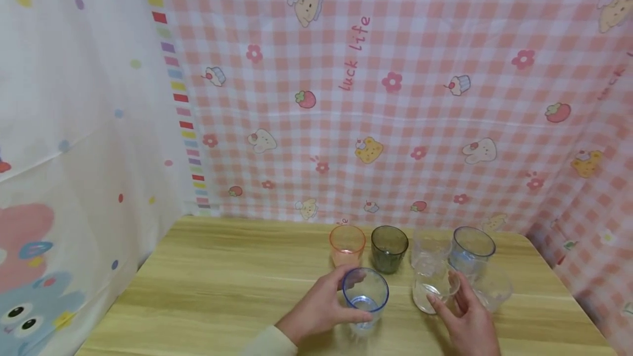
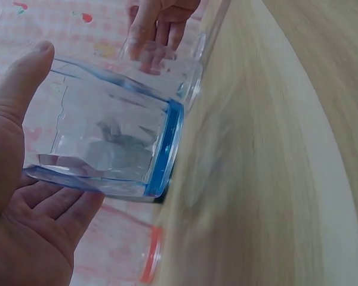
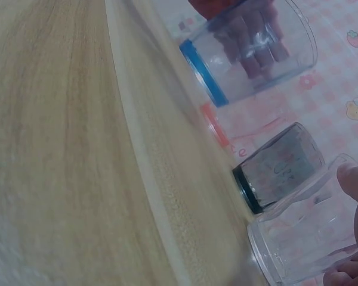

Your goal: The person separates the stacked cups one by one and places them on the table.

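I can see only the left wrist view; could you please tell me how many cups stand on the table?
Observer: Seven in the head view, counting the blue-rimmed clear plastic cup that the left hand grips.
Operator: Thank you. What is the right hand doing?
Observer: The right hand holds a colourless clear plastic cup beside it.
Operator: And what stands behind them?
Observer: A row: an orange translucent cup, a dark green cup, another clear cup and a second blue-rimmed cup.
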{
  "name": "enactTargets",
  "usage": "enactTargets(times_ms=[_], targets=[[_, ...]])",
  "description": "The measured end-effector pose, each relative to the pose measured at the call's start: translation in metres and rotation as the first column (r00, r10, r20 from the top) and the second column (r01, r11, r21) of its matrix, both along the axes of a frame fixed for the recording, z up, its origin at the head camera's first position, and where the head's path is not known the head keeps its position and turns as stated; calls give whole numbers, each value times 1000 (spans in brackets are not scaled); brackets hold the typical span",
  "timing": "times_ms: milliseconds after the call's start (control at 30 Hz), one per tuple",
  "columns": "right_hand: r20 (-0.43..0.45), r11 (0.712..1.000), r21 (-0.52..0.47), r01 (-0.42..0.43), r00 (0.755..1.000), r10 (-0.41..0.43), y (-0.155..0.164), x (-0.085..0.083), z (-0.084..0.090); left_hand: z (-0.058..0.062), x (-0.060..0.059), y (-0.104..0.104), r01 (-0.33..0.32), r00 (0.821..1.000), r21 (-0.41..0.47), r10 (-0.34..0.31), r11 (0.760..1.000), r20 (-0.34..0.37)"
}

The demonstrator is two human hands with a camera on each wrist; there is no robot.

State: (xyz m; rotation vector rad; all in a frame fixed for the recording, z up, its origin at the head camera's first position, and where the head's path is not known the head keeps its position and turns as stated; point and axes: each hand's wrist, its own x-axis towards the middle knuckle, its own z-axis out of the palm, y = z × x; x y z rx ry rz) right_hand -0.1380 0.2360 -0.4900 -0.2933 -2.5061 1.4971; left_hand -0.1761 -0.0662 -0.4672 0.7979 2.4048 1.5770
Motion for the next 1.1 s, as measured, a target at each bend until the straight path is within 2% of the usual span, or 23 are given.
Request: enactTargets(times_ms=[300, 600, 833, 1100], targets=[[-16, 1000, 16, -4, 1000, 4, 0, -1, 0, -2, -7, 24, -51, 999, -17, 51, 999, -4], [-41, 999, 36, -2, 999, 3, 0, 0, -2, -7, -14, 46, -74, 996, -4, 74, 997, -56], [-43, 1000, 26, 3, 999, -1, 0, 1, -4, -14, -17, 54, -114, 993, -17, 113, 993, -31], [-28, 1000, 22, 3, 1000, -2, -2, 1, 0, -16, -19, 59, -143, 989, -58, 141, 988, -50]])
